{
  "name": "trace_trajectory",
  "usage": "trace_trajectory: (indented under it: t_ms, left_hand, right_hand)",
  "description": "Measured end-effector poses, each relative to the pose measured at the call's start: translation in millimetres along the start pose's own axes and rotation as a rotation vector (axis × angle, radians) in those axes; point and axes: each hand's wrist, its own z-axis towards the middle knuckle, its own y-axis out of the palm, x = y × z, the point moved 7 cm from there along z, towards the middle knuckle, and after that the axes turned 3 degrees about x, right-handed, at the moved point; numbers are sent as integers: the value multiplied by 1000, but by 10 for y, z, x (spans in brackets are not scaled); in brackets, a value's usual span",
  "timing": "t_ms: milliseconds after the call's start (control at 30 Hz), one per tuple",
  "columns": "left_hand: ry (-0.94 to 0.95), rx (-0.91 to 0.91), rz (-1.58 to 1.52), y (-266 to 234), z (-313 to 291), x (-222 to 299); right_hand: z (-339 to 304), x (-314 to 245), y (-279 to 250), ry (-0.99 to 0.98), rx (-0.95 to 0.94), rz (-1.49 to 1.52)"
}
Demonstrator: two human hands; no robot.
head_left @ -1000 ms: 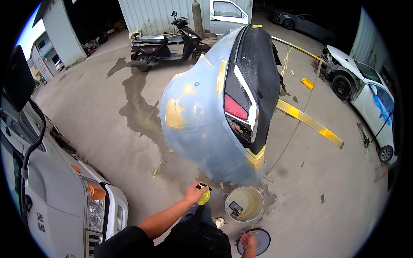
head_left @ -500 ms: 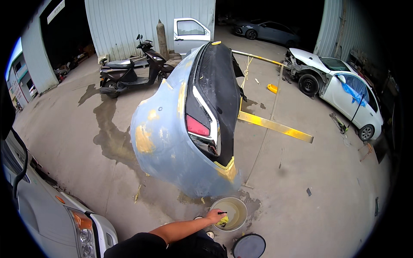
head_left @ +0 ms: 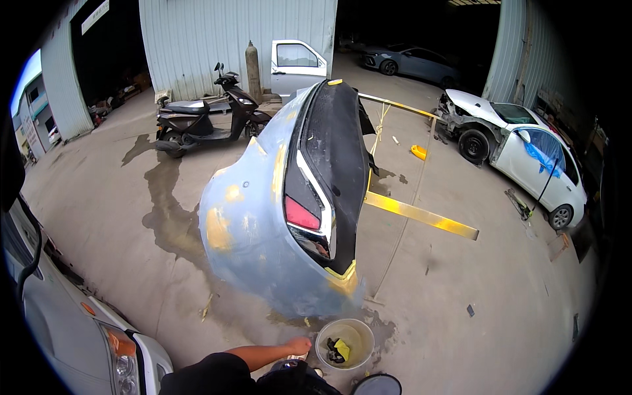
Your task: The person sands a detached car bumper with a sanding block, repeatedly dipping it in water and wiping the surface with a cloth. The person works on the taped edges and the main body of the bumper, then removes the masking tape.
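Note:
My left hand (head_left: 299, 346) is beside the left rim of a round, pale bucket (head_left: 318, 352), just above a light-coloured shoe. Its fingers look curled in, with nothing visible in them. Inside the bucket lie a yellow cloth (head_left: 342, 349) and a crumpled black thing (head_left: 335, 354) whose kind I cannot make out. Right beyond the bucket stands a grey-blue car rear body section (head_left: 257, 224), sanded, with tan filler patches and a red tail light (head_left: 302, 213). My right hand is out of view.
A dark round lid-like thing (head_left: 377, 385) sits near the bucket. Yellow metal bar (head_left: 421, 216) juts right from the body section. A scooter (head_left: 207, 118), a loose car door (head_left: 297, 69), a white car (head_left: 520, 138) and a silver vehicle (head_left: 72, 316) stand around. Wet patches (head_left: 172, 204) mark the floor.
My left hand has left the bucket and moved left of its rim. The yellow cloth and a black thing it held now lie in the bucket. The view has tilted slightly upward.

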Motion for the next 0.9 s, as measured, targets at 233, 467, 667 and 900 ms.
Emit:
trace_trajectory:
  t_ms: [233,467,667,900]
  left_hand:
    - [-24,605,-331,-2984,-704,917]
    - [230,925,-264,-5398,-480,1322]
    - [312,794,-58,-6375,35,1543]
    - [637,593,419,-6619,264,1989]
  right_hand:
    - [314,-342,-313,365,37,1062]
    - [296,-718,-350,449,110,1366]
    - [615,-1062,32,562,132,1564]
    - [475,-1468,43,379,423,1244]
